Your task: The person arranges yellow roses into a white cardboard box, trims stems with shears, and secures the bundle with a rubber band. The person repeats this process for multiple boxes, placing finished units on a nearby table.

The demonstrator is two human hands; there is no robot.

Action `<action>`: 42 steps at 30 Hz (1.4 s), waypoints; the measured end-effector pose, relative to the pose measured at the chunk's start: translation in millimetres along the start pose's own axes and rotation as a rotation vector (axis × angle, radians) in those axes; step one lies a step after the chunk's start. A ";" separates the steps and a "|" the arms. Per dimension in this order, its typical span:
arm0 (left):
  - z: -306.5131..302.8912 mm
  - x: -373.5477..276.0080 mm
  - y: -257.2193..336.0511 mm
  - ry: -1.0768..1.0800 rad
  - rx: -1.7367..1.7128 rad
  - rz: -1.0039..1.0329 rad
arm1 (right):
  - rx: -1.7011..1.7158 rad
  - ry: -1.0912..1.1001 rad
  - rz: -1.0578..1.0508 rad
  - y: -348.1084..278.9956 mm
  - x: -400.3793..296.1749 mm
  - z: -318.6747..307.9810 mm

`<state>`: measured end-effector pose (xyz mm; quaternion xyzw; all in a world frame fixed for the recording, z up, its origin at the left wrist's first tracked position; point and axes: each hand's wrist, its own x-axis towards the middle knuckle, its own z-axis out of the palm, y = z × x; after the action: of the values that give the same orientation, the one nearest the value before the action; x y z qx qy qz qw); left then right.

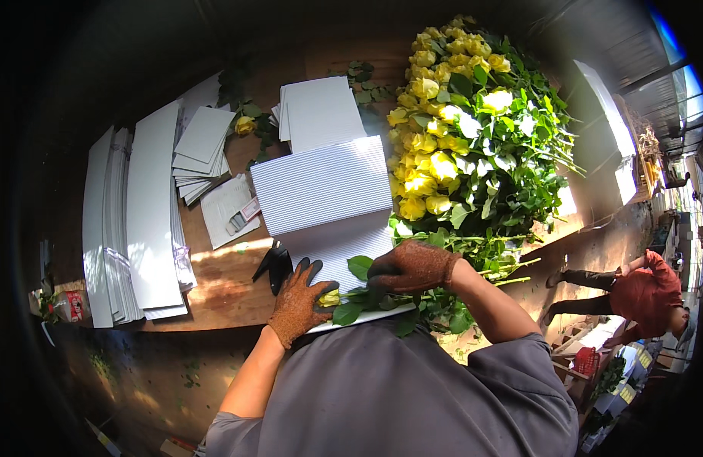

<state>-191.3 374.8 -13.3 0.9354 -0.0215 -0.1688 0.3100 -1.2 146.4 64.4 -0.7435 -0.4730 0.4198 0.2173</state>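
Observation:
My left hand [301, 303], in an orange and black work glove, lies spread on a folded white corrugated cardboard sheet [328, 188]. Beside its thumb a yellow rose head [329, 297] shows, partly covered. My right hand [411, 267], gloved alike, curls around a leafy rose stem; its fingertips and the gripped part are hidden. Green rose leaves [347, 313] stick out below and left of that hand. The sheet's near flap lies flat by my body, while its far flap rises at a crease.
Many yellow roses [425, 143] are heaped at the right, stems pointing right. White cardboard sheets [154, 211] and smaller cards [202, 143] are stacked left. A black tape dispenser-like object [276, 265] stands by the sheet. Another person [643, 291] in red stands at far right.

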 end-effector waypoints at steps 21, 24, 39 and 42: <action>9.4 5.4 0.7 0.129 -0.050 -0.005 | -0.682 1.337 0.147 18.0 -131.1 -105.8; 11.0 3.7 1.1 0.146 -0.032 -0.008 | -0.632 1.152 0.133 -8.1 -108.5 -91.6; 7.9 5.4 3.5 0.217 -0.151 -0.107 | -0.460 0.269 -0.108 -19.4 24.3 60.1; 13.7 3.9 1.8 0.275 -0.329 -0.213 | -0.454 0.255 -0.082 -13.5 43.3 68.5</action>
<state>-192.0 365.0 -23.7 0.8834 0.1476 -0.0728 0.4388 -56.4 185.9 18.1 -0.8003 -0.5536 0.1967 0.1195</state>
